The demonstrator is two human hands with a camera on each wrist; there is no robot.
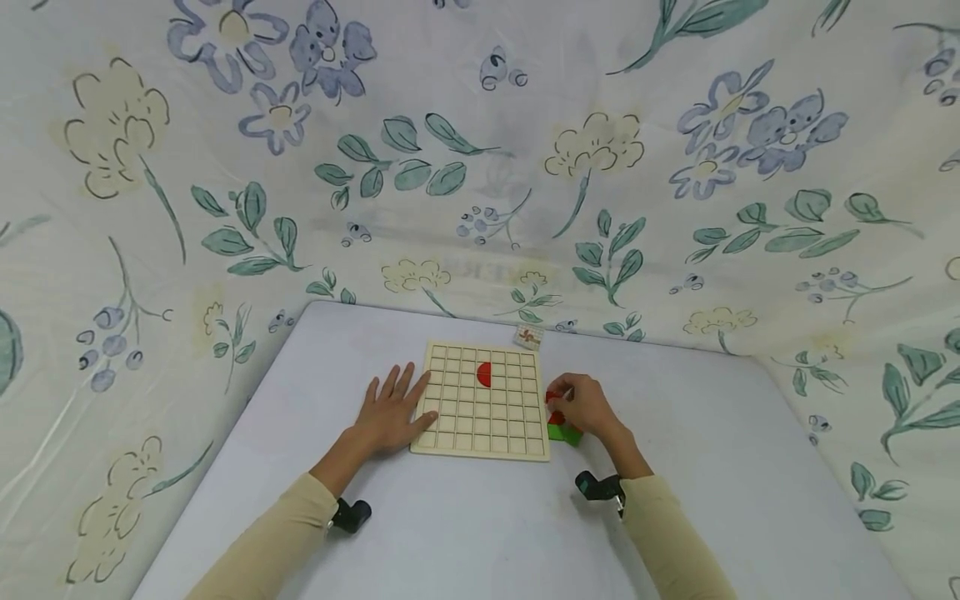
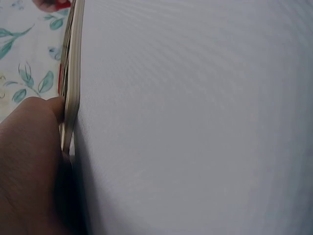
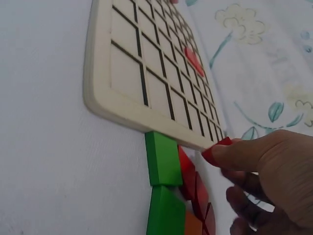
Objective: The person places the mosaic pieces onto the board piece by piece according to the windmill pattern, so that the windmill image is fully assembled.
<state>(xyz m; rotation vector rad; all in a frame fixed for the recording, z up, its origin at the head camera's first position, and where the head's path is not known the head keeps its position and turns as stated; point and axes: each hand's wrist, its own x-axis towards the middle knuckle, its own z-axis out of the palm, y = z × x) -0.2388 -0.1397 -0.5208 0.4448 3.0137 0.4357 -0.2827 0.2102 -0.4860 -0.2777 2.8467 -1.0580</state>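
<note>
A cream wooden board (image 1: pixel 480 446) with a grid of square cells lies flat on the white table. Two red quarter-round pieces (image 1: pixel 485 375) sit together in its upper middle cells, forming a half disc. Fingers spread, my left hand (image 1: pixel 388 417) rests on the board's left edge. Just off the right edge, my right hand (image 1: pixel 588 404) pinches a red piece (image 3: pixel 215 152) between thumb and fingertip, raised above the table. Below it in the right wrist view lie green blocks (image 3: pixel 164 161), several red pieces (image 3: pixel 187 174) and an orange one (image 3: pixel 192 225), partly hidden by one another.
A small card (image 1: pixel 528 336) with a red pattern lies behind the board's far right corner. Floral cloth (image 1: pixel 495 208) rises behind the white table (image 1: pixel 465 525) and along its sides. Dark wrist cameras (image 1: pixel 597 486) stick out from both sleeves.
</note>
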